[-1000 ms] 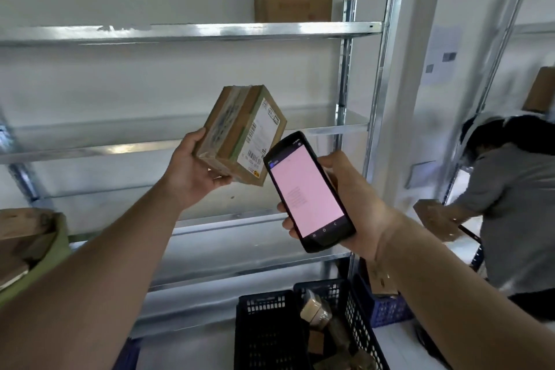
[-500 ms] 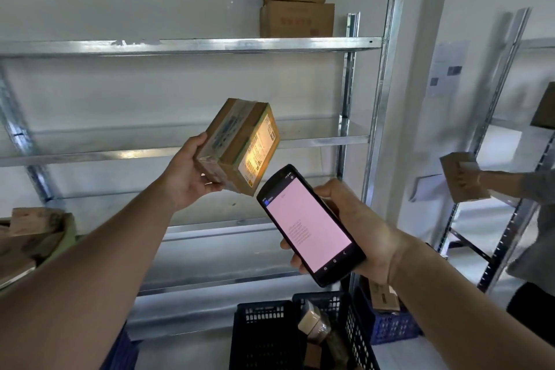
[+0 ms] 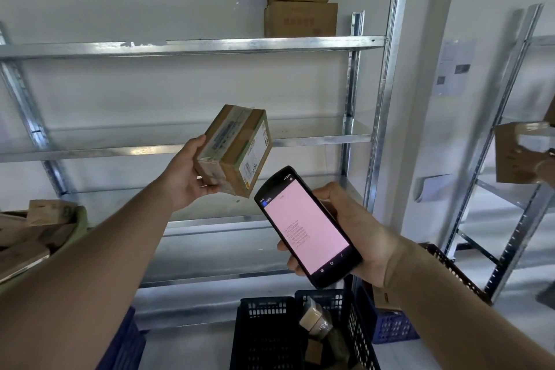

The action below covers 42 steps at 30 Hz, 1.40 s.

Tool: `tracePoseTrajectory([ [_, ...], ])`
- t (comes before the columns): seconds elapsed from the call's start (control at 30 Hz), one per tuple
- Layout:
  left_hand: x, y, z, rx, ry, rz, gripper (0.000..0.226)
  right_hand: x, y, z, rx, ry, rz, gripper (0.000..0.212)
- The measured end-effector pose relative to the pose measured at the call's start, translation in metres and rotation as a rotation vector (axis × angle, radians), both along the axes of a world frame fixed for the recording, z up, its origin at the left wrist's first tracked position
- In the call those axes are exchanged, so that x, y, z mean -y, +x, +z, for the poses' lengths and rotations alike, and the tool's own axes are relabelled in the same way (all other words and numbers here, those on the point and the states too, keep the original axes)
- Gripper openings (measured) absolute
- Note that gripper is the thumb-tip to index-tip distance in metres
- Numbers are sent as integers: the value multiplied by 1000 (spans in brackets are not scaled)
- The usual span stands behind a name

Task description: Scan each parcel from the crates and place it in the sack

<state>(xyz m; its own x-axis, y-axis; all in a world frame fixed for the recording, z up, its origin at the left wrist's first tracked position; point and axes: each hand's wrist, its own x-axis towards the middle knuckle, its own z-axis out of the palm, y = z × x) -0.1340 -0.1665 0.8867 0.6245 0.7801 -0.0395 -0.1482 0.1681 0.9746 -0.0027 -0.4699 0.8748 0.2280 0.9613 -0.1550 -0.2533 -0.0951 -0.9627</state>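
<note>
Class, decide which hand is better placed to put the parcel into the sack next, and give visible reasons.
Left, most likely. The left hand grips the parcel, and the sack lies at the person's left, below that arm. The right hand is occupied holding the scanner.

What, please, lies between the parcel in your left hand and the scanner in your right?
Nothing: the head view shows a bare gap between the parcel and the scanner, with only the metal shelving behind.

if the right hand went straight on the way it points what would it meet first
Likely the parcel in the left hand; the scanner in the right hand aims at its label, depth unclear.
</note>
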Motion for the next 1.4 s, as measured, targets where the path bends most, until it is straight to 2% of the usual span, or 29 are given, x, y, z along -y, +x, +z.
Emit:
tracePoseTrajectory([
  [0.3, 26, -26, -21, 160, -174, 100, 45, -51, -15, -10, -122, 223, -259, 60],
  [0.53, 25, -114, -42, 189, -193, 300, 42, -102, -60, -22, -200, 236, -202, 54],
  [0.9, -49, -323, -61, 170, -125, 491, 49, -202, -230, -30, -234, 249, -91, 56],
  [1.1, -101, -438, -53, 124, -106, 574, 38, -264, -339, -26, -243, 259, -89, 56],
  [1.4, -189, -538, -54, 128, -117, 719, 49, -371, -428, -33, -251, 223, -69, 62],
])
